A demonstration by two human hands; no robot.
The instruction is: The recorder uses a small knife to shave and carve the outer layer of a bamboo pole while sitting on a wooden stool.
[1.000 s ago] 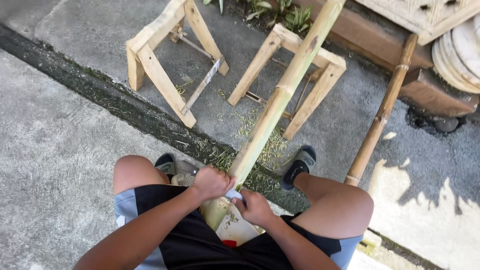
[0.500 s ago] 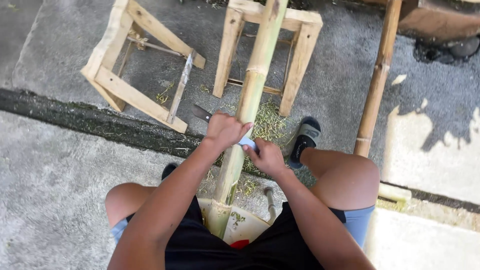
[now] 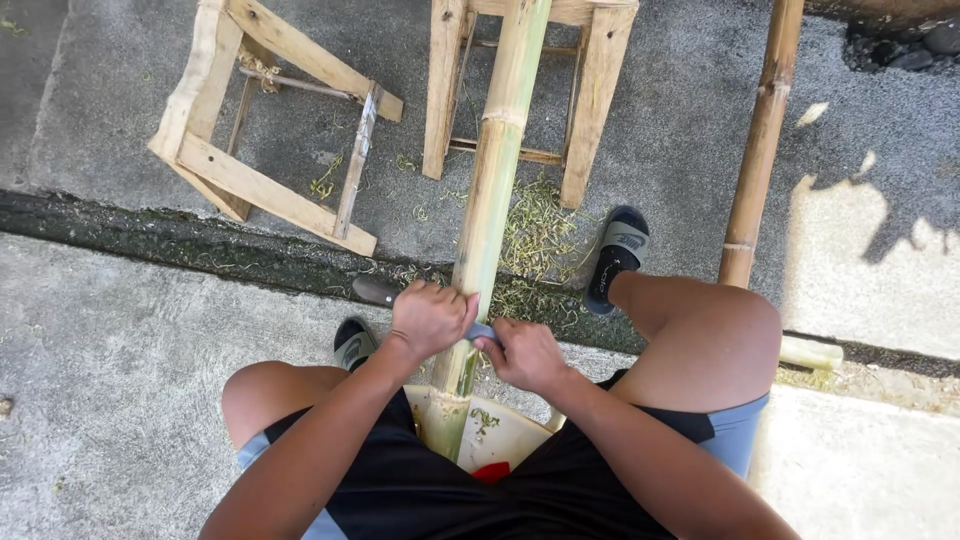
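- Sitting person seen from above, knees spread, black shorts with blue-grey side panels, dark slide sandals on both feet.
- Green bamboo pole runs from between the thighs up and away across the concrete; far part lies over a wooden trestle at top centre; near end sits on a pale cream seat or bucket under the person.
- Left hand fist closed, fingers curled around one end of a blade, pressed against the left side of the pole.
- Right hand fist closed too, fingers wrapped on the other end of the same blade, on the pole's right side.
- Only a short grey strip of blade shows between the two fists, lying across the pole just above the near node; handles hidden in the fists, so can't tell their shape.
- Pole surface near the hands looks scraped, paler than the green higher up.
- Green shavings piled on the ground around the pole, between the trestle legs and the feet, some in the dark gutter strip.
- Second wooden trestle tipped on its side at upper left, well apart from the hands.
- Brown, drier bamboo pole stands beside the right knee, running up to the top edge, not touched.
- Right foot's sandal just beside the shavings; left sandal partly hidden by the left forearm.
- Dark stones at top right corner.
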